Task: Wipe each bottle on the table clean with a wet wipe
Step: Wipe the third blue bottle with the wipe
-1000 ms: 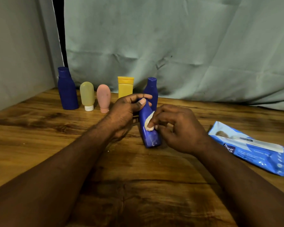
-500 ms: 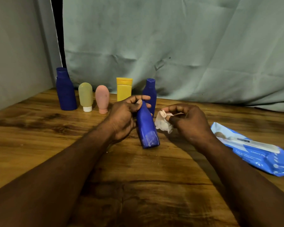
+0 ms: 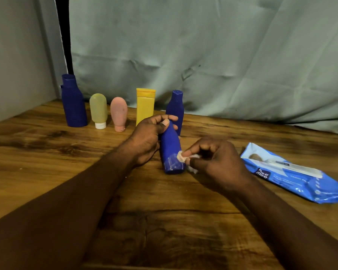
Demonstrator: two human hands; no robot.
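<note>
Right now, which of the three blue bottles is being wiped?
The tilted bottle in the left hand; the right hand presses the wipe to it. The other two stand upright in the back row.

The right hand [image 3: 219, 164] has come back from beside the bottle [image 3: 171, 152]; its fingers [image 3: 185, 153] now press the wipe [image 3: 180, 157] on the bottle's lower side.

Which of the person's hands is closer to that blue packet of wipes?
Right. The right hand, pinching a wipe against the held bottle, sits just left of the packet, apart from it. The left hand grips the bottle's top, farther off.
</note>
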